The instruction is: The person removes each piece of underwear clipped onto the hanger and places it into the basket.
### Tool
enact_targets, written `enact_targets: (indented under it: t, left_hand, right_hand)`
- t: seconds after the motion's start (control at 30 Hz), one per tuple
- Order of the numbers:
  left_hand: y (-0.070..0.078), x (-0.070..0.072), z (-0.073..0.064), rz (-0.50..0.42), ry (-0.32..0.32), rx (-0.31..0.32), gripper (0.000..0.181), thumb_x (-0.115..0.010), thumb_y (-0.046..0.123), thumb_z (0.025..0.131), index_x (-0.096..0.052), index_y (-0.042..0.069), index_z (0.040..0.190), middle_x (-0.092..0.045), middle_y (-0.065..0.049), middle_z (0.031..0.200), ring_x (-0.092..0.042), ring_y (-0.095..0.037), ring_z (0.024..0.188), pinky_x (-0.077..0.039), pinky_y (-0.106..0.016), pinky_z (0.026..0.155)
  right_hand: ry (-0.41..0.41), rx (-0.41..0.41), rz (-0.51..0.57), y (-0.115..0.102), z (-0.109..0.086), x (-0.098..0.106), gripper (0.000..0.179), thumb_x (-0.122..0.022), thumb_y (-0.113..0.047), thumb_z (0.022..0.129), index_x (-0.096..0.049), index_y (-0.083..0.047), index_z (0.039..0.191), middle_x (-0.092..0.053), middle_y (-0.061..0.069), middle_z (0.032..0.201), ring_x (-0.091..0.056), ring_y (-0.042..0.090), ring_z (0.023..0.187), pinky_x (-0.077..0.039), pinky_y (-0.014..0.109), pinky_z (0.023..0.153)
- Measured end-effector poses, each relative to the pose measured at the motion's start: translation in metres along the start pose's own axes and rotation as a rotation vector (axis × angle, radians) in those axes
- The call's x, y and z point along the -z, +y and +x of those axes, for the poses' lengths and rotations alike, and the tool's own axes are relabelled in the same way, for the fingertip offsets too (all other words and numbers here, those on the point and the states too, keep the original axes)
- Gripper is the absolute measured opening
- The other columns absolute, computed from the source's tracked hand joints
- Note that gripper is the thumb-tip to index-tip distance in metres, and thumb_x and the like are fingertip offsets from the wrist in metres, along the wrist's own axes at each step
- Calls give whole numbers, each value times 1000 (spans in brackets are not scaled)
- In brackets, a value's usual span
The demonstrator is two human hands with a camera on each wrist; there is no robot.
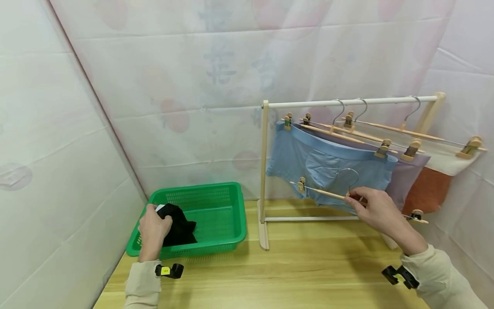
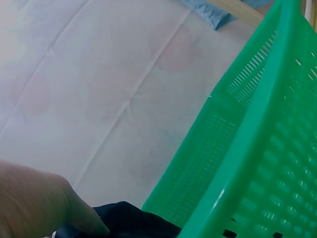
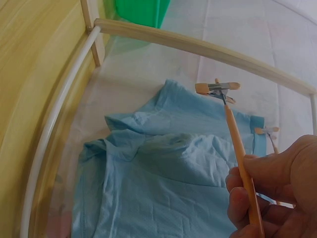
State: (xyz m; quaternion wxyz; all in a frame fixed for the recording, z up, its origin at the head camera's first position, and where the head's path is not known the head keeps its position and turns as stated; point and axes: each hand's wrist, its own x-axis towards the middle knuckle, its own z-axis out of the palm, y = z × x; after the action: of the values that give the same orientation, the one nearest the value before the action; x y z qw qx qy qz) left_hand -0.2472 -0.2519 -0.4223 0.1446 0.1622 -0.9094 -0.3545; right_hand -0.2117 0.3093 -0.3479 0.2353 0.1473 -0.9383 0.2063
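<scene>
Black cloth [image 1: 179,227], folded shape unclear.

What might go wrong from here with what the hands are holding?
The loose hanger in the right hand overlaps the blue shorts in the head view; its clip might snag them. The black cloth gripped by the left hand is in the green basket and could catch on it.

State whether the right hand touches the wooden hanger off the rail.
Touching: the right wrist view shows the right hand gripping the wooden hanger, thumb against its bar.
</scene>
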Motion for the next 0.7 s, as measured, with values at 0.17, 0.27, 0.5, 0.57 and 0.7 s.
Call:
enact_targets:
  t: [0.17,0.27,0.5,0.57,0.7]
  left_hand:
    - [2,-1,-4,28,9,27,53,-44,13,94,-39,-6,142,-53,-36,127,-55,-54,99,-46,-59,73]
    - [6,-1,-5,47,36,34,44,-43,11,93,-43,-5,134,-54,-32,114,-53,-50,93,-44,-53,64]
    - [28,-6,-7,91,118,-93,43,-49,8,94,-48,-7,135,-56,-36,116,-53,-58,100,-47,-64,75]
    - [38,-9,-8,108,109,-151,43,-52,11,96,-49,-7,135,-58,-36,116,-57,-55,94,-49,-62,76]
    - [59,-17,-12,99,50,-243,45,-58,16,99,-50,-6,137,-62,-33,116,-62,-46,88,-52,-56,74]
  right_hand:
    - [10,11,-3,2,-1,-2,5,-72,-11,93,-74,-10,89,-65,-1,72,-43,-2,56,-36,22,47]
    - [11,11,-4,1,-1,-2,5,-72,-11,93,-74,-11,89,-65,-2,72,-43,-1,57,-36,22,47]
    - [-8,-4,6,-1,0,2,7,-71,-13,95,-74,-11,89,-64,-1,70,-42,0,55,-34,23,46]
    - [-12,-5,8,-2,1,2,8,-70,-14,96,-74,-12,89,-61,-3,68,-41,0,54,-34,23,45]
    - [-17,1,11,-4,2,3,9,-70,-14,96,-74,-12,88,-59,-3,66,-39,0,52,-32,23,44]
